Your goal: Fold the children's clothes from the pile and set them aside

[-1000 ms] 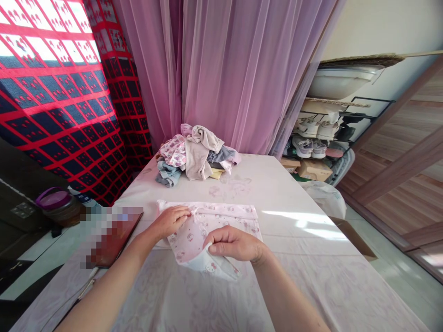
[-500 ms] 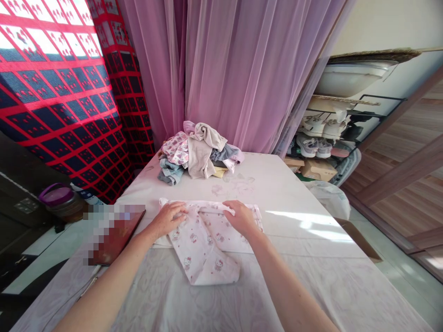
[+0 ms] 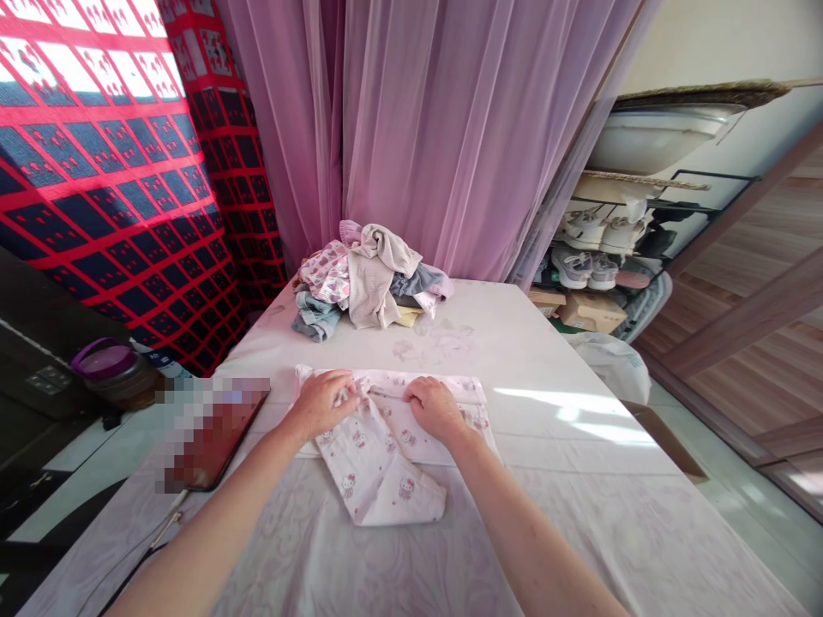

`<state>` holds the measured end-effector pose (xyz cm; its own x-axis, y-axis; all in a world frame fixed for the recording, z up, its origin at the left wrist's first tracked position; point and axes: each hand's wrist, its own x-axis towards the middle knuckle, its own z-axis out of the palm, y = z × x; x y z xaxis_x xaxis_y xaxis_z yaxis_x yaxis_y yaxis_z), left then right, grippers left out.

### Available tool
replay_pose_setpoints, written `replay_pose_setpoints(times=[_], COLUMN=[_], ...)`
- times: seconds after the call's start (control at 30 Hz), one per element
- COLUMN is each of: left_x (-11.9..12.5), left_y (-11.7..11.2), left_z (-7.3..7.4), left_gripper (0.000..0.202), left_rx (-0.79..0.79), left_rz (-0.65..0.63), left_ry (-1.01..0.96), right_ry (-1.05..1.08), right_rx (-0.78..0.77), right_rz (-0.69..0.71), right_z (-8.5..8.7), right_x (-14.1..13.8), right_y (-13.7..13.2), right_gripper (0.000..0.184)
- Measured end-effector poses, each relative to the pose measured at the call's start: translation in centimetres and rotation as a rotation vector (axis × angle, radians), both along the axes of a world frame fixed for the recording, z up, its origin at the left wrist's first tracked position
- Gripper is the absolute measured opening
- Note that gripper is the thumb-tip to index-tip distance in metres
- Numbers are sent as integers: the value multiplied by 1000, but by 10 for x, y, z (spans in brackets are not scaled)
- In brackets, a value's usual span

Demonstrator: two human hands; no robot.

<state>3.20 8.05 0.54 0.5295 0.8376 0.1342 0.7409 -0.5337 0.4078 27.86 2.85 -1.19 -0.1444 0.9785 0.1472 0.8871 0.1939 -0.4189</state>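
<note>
A pale pink baby garment with a small cat-face print lies folded on the table in front of me. Its top band runs crosswise, and a long flap hangs down towards me. My left hand rests palm-down on the band's left part. My right hand presses on its right part, close to the centre fold. Neither hand visibly pinches the cloth. A loose pile of folded and crumpled clothes sits farther along the table.
The sheet-covered table ends near a red-and-black patterned curtain and a sheer pink curtain. A pixelated dark red flat object lies at its left edge. Beyond the right edge stand a shoe rack and a white plastic bag.
The flap that my right hand held up now lies flat towards me. My right hand has moved left and nearer, onto the band, and my hands are closer together.
</note>
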Motion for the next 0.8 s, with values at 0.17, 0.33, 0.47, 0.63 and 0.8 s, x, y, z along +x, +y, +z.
replay_pose_setpoints(times=[0.17, 0.33, 0.47, 0.63, 0.8], left_x=[30, 27, 9, 3, 17], left_y=[-23, -25, -19, -17, -5], left_z=[10, 8, 11, 19, 15], left_gripper=[26, 21, 20, 13, 25], left_rx=[117, 60, -5, -67, -73], left_rz=[-203, -272, -387, -366, -140], left_ry=[52, 121, 45, 65, -33], right_ry=[31, 88, 113, 122, 77], right_rx=[63, 96, 113, 110, 101], right_rz=[-44, -41, -41, -32, -23], right_z=[-8, -15, -15, -14, -12], right_x=[-1, 1, 1, 0, -2], right_y=[0, 0, 0, -2, -4], right_gripper=[30, 29, 30, 36, 36])
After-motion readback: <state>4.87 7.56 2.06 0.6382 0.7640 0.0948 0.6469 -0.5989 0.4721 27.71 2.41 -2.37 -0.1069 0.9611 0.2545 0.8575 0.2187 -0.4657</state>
